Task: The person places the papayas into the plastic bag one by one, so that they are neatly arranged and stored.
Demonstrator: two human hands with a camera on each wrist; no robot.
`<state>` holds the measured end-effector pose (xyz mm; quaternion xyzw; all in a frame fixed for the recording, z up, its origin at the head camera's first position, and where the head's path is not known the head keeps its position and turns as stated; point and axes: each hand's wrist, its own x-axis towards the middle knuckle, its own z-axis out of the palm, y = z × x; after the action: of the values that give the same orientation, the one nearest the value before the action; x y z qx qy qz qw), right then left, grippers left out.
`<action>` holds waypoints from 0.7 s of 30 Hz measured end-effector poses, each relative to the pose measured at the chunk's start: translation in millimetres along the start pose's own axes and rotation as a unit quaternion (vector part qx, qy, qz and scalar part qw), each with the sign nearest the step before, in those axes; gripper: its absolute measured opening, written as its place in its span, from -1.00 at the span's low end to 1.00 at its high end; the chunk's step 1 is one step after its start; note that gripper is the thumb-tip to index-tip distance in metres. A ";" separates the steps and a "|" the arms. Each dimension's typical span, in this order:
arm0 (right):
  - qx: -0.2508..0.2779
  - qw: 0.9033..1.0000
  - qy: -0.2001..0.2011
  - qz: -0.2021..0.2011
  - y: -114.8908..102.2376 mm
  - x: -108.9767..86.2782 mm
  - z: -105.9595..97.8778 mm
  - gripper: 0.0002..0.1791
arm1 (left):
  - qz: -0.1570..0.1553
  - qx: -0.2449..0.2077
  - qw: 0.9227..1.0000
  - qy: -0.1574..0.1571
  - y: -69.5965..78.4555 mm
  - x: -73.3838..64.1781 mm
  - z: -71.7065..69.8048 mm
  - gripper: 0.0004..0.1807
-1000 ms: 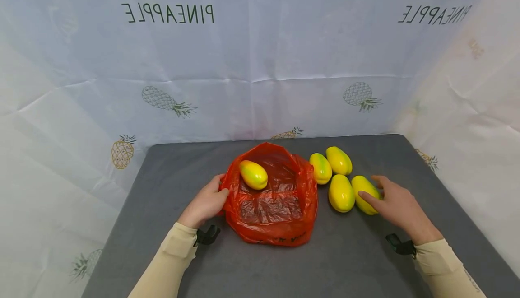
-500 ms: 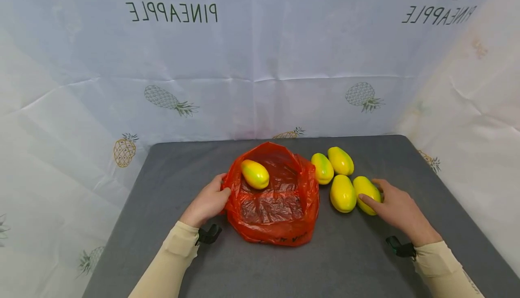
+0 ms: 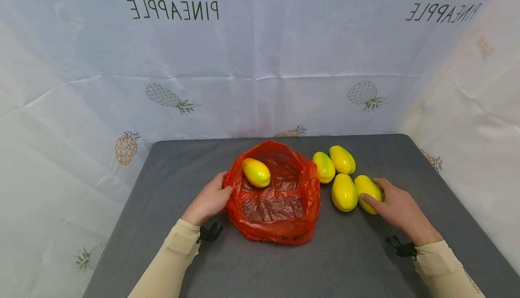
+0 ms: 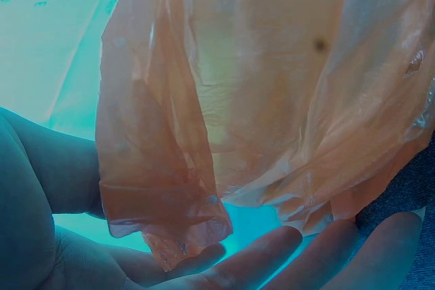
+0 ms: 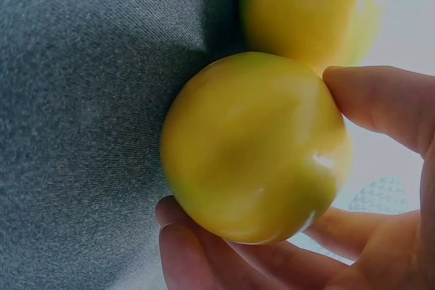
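A red plastic bag [image 3: 271, 232] lies with its mouth spread wide on the grey table. Inside it, towards the left, rests one yellow papaya [image 3: 256, 173]. My left hand [image 3: 209, 198] pinches the bag's left edge; the left wrist view shows the thin film [image 4: 160, 134] between thumb and fingers. On the right, my right hand [image 3: 402, 210] holds another papaya [image 3: 369, 194], which still sits on the table. Seen from the right wrist, the thumb is on one side of this papaya [image 5: 255, 147] and the fingers curl round the other.
Beside the held papaya stands a second papaya [image 3: 344, 193], close against it. Two more, a greenish papaya [image 3: 323, 168] and a papaya [image 3: 342, 160] behind it, lie between the bag and the table's back right. A pineapple-print cloth [image 3: 260, 54] hangs behind the grey table [image 3: 183, 167].
The head view has shifted slightly, so everything sits a little farther right in it. Both hands stay at the same bag edge and the same papaya, with no clear movement.
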<state>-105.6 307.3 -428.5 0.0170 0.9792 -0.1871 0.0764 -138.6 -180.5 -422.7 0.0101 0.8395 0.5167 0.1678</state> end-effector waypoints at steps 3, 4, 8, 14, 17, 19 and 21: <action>-0.002 1.000 0.000 0.000 0.1 0.1 -0.3 0.04 | 0.001 0.000 1.000 0.000 0.1 0.6 -0.3 -0.30; -0.003 1.000 0.000 -0.001 0.1 0.1 -0.4 0.04 | 0.001 0.000 1.000 -0.001 -0.1 0.9 -0.5 -0.30; -0.005 1.000 0.003 -0.002 0.0 -1.2 -2.1 0.03 | 0.002 -0.001 1.000 -0.002 0.0 0.6 -0.8 -0.30; -0.008 1.000 0.011 -0.007 0.1 -3.7 -8.6 0.02 | 0.001 -0.001 1.000 -0.003 0.8 0.0 -0.6 -0.30; -0.011 1.000 0.011 -0.006 -0.2 -4.2 -13.3 0.03 | 0.000 -0.001 1.000 -0.003 1.3 -0.4 -0.4 -0.31; -0.012 1.000 0.010 -0.005 -0.3 -4.4 -16.3 0.05 | 0.000 -0.001 1.000 -0.004 1.2 -0.7 -0.1 -0.31; -0.011 1.000 0.010 -0.005 -0.3 -4.9 -18.9 0.06 | 0.000 0.002 1.000 -0.003 1.1 -0.9 0.2 -0.30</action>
<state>-103.5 313.9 -410.2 0.0132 0.9820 -0.1768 0.0654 -137.9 -179.9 -421.6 0.0120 0.8403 0.5146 0.1702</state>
